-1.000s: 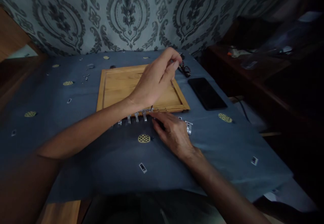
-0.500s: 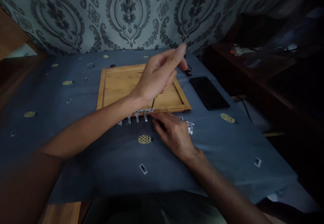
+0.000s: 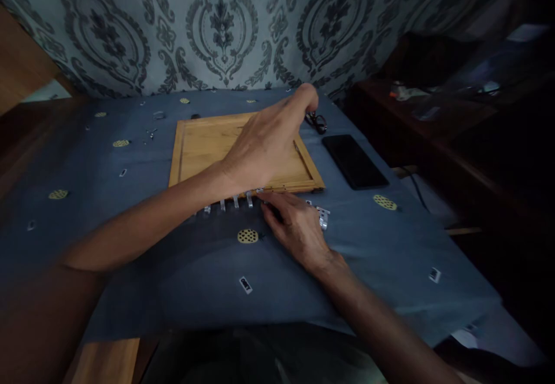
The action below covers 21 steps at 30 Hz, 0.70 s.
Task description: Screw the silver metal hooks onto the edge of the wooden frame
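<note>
A shallow wooden tray lies on a blue cloth. My left hand reaches across it, its curled fingertips at the tray's far right corner beside a small dark wiry object; what the fingers hold is hidden. A row of small silver metal pieces sits along the tray's near edge. My right hand rests on the cloth, fingertips pressed on the right end of that row. Another silver piece shows by its knuckles.
A black phone lies right of the tray. Yellow perforated discs and small labels dot the cloth; tiny metal bits lie at the far left. Dark wooden furniture stands to the right, a patterned wall behind.
My left hand, raised half a second ago with a thin dark rod hanging beneath it, has dropped back toward the tray's far right corner. The right hand has stayed put.
</note>
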Each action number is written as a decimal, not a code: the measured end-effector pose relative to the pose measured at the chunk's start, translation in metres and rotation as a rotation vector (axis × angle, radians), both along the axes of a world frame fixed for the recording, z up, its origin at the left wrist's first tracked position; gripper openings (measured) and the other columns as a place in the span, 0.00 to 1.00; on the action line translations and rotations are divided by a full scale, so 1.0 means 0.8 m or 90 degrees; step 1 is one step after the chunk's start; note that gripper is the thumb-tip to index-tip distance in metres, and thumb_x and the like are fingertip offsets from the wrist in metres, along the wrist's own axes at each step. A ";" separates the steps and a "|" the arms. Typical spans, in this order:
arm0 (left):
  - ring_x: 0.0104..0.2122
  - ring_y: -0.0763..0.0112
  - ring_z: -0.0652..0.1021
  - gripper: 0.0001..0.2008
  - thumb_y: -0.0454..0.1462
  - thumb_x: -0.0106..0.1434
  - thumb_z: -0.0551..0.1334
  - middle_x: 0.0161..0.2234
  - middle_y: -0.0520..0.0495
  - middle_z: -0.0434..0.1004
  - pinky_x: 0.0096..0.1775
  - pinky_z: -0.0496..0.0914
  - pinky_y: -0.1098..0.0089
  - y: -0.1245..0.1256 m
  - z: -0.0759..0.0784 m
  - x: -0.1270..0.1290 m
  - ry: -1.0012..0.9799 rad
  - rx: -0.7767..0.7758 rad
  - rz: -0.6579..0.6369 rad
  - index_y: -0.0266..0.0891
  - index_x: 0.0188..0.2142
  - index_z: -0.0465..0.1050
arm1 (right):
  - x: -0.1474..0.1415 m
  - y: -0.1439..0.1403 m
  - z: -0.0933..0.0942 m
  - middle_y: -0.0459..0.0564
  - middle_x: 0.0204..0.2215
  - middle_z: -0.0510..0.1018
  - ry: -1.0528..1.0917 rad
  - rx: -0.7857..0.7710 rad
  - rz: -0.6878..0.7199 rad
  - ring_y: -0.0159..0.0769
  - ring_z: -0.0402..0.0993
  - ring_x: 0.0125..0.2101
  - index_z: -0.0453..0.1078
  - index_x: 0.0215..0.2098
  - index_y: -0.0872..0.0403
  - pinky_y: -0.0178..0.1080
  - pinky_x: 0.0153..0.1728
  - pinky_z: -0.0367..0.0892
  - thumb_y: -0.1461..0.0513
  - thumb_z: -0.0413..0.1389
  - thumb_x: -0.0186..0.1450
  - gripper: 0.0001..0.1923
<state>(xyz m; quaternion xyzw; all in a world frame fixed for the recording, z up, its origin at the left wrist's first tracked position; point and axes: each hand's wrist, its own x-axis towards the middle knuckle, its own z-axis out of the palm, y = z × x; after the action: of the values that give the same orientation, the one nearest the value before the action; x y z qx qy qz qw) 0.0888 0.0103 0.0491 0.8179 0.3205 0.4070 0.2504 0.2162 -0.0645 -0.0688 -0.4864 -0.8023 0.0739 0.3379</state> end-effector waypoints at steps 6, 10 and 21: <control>0.22 0.75 0.60 0.19 0.50 0.71 0.52 0.19 0.55 0.52 0.25 0.56 0.71 -0.003 -0.008 0.017 -0.205 -0.167 -0.057 0.43 0.28 0.65 | 0.000 0.000 0.002 0.48 0.40 0.85 0.007 -0.005 0.001 0.39 0.82 0.40 0.77 0.47 0.47 0.41 0.41 0.76 0.66 0.52 0.68 0.14; 0.16 0.80 0.56 0.27 0.59 0.67 0.51 0.14 0.58 0.47 0.20 0.50 0.71 0.004 -0.011 0.026 -0.292 -0.249 -0.062 0.41 0.25 0.64 | 0.000 0.000 0.002 0.51 0.40 0.85 -0.004 -0.004 0.009 0.41 0.82 0.40 0.77 0.47 0.50 0.42 0.40 0.76 0.66 0.52 0.69 0.14; 0.14 0.78 0.55 0.24 0.55 0.71 0.47 0.14 0.58 0.48 0.20 0.52 0.70 0.011 -0.011 0.013 -0.242 -0.259 -0.139 0.43 0.28 0.65 | 0.002 0.000 0.002 0.51 0.41 0.85 0.002 -0.015 0.018 0.41 0.82 0.40 0.76 0.48 0.50 0.42 0.41 0.76 0.66 0.52 0.69 0.14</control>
<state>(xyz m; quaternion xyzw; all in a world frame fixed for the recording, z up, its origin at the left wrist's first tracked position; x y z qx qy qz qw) 0.0995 0.0189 0.0399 0.6895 0.2530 0.4514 0.5068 0.2175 -0.0645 -0.0670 -0.4789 -0.8076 0.0892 0.3324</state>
